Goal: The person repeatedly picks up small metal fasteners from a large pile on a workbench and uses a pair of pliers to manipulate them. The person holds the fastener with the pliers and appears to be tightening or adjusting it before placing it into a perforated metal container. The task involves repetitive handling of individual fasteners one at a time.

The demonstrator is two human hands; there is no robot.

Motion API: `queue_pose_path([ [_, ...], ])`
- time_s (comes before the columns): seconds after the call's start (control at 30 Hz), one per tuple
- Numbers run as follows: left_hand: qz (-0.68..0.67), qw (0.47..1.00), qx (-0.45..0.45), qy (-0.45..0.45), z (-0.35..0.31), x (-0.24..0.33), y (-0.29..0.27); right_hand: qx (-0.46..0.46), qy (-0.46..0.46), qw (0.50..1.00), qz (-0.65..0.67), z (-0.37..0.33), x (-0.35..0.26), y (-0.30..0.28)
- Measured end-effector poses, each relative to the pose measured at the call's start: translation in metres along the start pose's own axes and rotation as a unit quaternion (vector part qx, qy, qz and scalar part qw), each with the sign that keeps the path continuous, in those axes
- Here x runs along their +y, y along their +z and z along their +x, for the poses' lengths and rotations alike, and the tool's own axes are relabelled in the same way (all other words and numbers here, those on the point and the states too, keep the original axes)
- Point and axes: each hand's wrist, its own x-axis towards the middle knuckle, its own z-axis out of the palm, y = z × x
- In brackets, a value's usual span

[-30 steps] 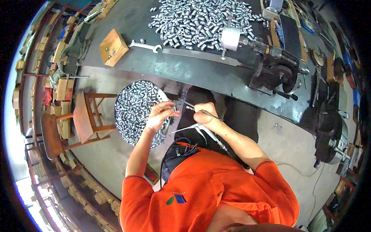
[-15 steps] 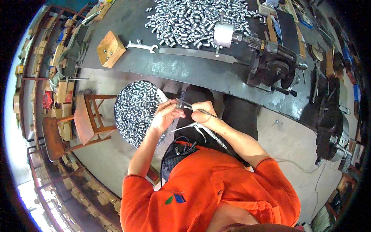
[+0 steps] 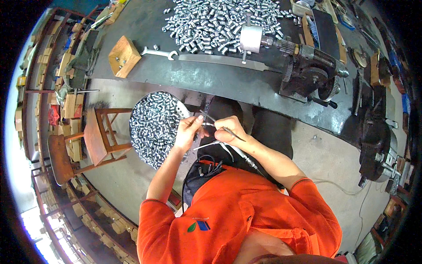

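Observation:
My left hand (image 3: 190, 131) is closed in a pinch, with a small shiny metal piece (image 3: 207, 125) at its fingertips, mostly covered by the fingers. To its right, my right hand (image 3: 230, 129) is wrapped round a thin dark rod-shaped tool (image 3: 235, 134). The tool's far end reaches up and left to the left fingertips. Just below the right hand, over my lap, is an air blow gun (image 3: 227, 148) with a spring-wrapped hose; whether the hand touches it I cannot tell. Left of my left hand stands a round container (image 3: 181, 108) heaped with short metal sleeves (image 3: 154, 127).
Ahead, a dark workbench (image 3: 176, 72) carries a large pile of metal sleeves (image 3: 220, 26), an open-end wrench (image 3: 160, 53), a small wooden box (image 3: 124, 57) and a geared machine (image 3: 312, 72). A wooden chair (image 3: 97, 134) stands left; another machine (image 3: 378, 136) is right.
The left fingers have shifted slightly around the small metal piece. The dark tool has moved slightly left and lower in the right hand, and its tilt is steeper.

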Motion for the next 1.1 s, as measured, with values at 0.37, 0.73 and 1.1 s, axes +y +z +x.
queue_pose_path([
  [0.37,-0.013,0.997,-0.049,0.054,-0.006,0.013,0.006,0.031,-0.039,0.997,-0.059,0.001,-0.001,0.001],
  [0.73,0.093,0.993,-0.048,0.052,-0.002,0.021,0.012,0.039,-0.078,0.993,-0.084,0.002,0.000,0.002],
  [1.1,0.046,0.997,-0.009,0.058,0.000,0.006,0.014,0.037,-0.013,0.997,-0.060,0.000,0.009,0.008],
])
